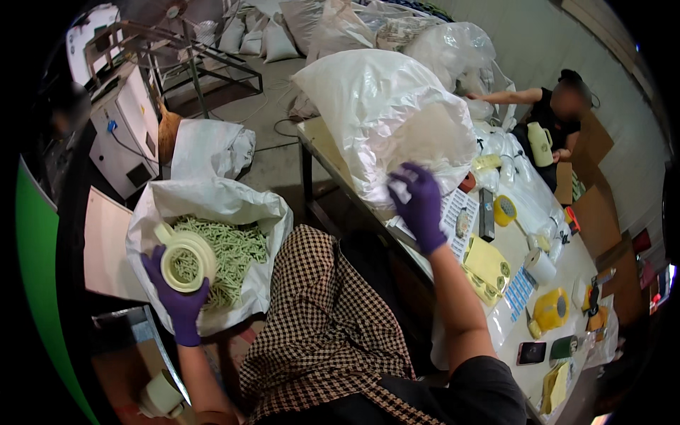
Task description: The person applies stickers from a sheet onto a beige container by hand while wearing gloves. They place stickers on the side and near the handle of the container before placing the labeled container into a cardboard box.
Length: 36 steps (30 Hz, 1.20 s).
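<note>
Table (pixel 569 256) cluttered, sacks (pixel 280 39) beyond — left grip (pixel 183 301) clamped on cream vessel (pixel 203 244); right grip (pixel 423 212) — cannot tell.

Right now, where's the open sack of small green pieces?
In the head view, the sack is left of the checkered apron, with your left hand at its left edge.

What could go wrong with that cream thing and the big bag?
The cream plastic piece could slip from the left hand onto the green bits below. The big white bag lies at the edge of the table, so it might slide if the right hand tugs it.
</note>
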Motion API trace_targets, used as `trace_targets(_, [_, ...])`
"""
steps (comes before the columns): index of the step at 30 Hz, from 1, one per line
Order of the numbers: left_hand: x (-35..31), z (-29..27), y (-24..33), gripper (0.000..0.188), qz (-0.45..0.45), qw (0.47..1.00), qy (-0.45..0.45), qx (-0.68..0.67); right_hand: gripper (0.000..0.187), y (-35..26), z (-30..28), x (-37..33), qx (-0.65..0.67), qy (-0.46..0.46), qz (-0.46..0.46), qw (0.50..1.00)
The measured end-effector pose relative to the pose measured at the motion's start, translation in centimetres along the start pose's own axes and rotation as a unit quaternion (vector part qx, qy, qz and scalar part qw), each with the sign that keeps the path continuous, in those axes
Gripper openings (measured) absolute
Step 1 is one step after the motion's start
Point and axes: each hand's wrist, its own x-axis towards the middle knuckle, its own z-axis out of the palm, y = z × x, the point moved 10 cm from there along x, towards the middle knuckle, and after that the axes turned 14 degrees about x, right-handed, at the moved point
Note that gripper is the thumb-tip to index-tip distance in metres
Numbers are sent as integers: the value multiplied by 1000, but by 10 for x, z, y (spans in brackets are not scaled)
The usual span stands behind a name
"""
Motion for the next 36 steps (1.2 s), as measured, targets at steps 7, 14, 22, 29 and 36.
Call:
trace_targets(7, [-50, 28, 122, 96, 165, 969, -169, 77, 35, 230, 48, -18, -202, -198, 379, 881])
trace_targets(14, [-64, 47, 139, 85, 123, 966, -220, 65, 39, 238, 40, -7, -109, -95, 375, 916])
trace_targets(22, [-71, 61, 106, 94, 60, 978, -197, 43, 25, 110, 62, -21, 508, 66, 332, 792])
trace_targets(29, [-73, 56, 86, 95, 29, 981, -191, 2, 43, -91, 175, -198, 553, -333, 493, 584])
trace_targets(36, [-57, 41, 99, 80, 63, 984, -169, 4, 28, -163, 130, -152, 62, -398, -108, 909])
